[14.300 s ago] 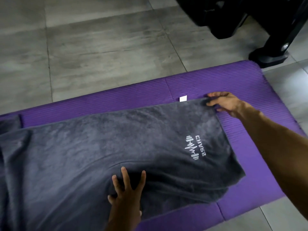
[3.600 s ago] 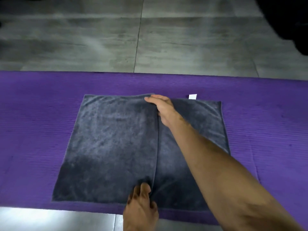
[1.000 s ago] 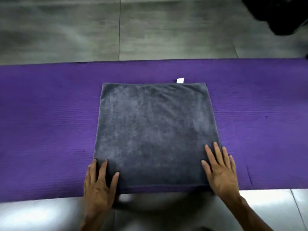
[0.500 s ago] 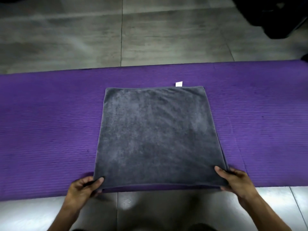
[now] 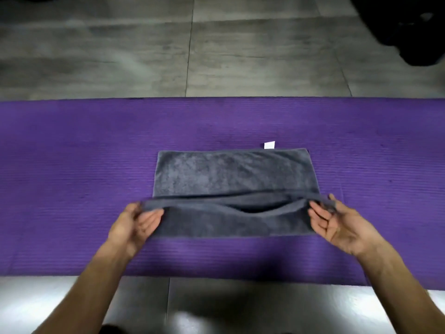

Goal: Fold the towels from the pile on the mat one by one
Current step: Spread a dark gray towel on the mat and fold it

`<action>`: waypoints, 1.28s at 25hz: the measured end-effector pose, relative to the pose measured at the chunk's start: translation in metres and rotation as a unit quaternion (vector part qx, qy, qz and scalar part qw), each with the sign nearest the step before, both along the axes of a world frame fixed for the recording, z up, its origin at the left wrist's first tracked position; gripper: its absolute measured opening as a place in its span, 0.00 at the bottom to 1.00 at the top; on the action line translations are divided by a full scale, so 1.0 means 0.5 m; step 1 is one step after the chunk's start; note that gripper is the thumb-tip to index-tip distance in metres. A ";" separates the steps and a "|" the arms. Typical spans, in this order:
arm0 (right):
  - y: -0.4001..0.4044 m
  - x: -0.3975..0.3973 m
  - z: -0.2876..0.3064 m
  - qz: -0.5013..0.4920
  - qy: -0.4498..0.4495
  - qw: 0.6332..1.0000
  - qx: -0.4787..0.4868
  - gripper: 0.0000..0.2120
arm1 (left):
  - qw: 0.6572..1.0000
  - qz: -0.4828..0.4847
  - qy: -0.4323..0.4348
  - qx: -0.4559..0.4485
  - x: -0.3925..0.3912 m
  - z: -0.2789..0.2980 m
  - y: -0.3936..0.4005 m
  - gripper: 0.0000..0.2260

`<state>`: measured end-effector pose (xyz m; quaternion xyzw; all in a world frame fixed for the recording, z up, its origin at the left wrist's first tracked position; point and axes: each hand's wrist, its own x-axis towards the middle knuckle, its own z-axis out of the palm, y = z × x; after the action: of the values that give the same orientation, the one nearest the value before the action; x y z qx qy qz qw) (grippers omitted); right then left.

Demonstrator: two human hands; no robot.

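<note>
My left hand (image 5: 134, 225) and right hand (image 5: 337, 222) each pinch a near corner of the grey towel (image 5: 231, 174), lifted and doubled over itself — its far half flat on the purple mat (image 5: 72, 165), white tag (image 5: 269, 145) at the back edge. Grey floor tiles (image 5: 120, 49) lie beyond; a dark object (image 5: 409, 27) sits top right.

Bare mat (image 5: 72, 165) flanks the towel (image 5: 231, 174).
</note>
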<state>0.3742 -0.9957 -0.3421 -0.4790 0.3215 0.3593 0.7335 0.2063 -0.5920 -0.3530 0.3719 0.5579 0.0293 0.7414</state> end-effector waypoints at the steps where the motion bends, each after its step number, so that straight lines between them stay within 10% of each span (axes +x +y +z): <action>1: 0.019 0.011 -0.010 -0.039 -0.019 0.999 0.005 0.34 | 0.999 0.006 -0.015 0.045 0.030 -0.002 -0.005 0.10; 4: 0.040 -0.006 -0.039 -0.006 -0.250 0.957 -0.148 0.06 | 0.894 -0.225 0.006 0.387 0.035 -0.034 -0.026 0.07; 5: 0.029 -0.023 -0.063 0.114 -0.396 0.868 -0.277 0.09 | 0.797 -0.361 0.014 0.485 0.016 -0.056 -0.028 0.07; 8: -0.015 -0.077 -0.131 0.446 -0.592 0.433 -0.513 0.26 | 0.481 -0.636 0.072 0.599 -0.027 -0.096 -0.027 0.24; 10: -0.022 -0.080 -0.136 0.510 -0.550 0.355 -0.558 0.26 | 0.440 -0.652 0.120 0.606 -0.009 -0.080 -0.026 0.26; 16: -0.034 -0.067 -0.089 0.560 -0.534 0.348 -0.530 0.21 | 0.481 -0.718 0.067 0.498 -0.026 -0.069 0.020 0.17; 20: -0.024 -0.083 -0.069 0.540 -0.511 0.407 -0.531 0.20 | 0.406 -0.789 0.042 0.460 -0.038 -0.038 0.010 0.10; 27: 0.008 0.052 -0.083 0.584 -0.421 0.417 -0.555 0.14 | 0.487 -0.633 0.136 0.586 0.066 -0.076 0.074 0.14; 32: -0.019 0.105 -0.087 0.424 -0.391 0.690 -0.438 0.11 | 0.687 -0.496 0.126 0.517 0.069 -0.084 0.105 0.13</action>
<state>0.4267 -1.0051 -0.3856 -0.9283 -0.1108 0.2309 0.2696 0.2407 -0.5396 -0.3950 0.9187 0.2768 -0.1058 0.2612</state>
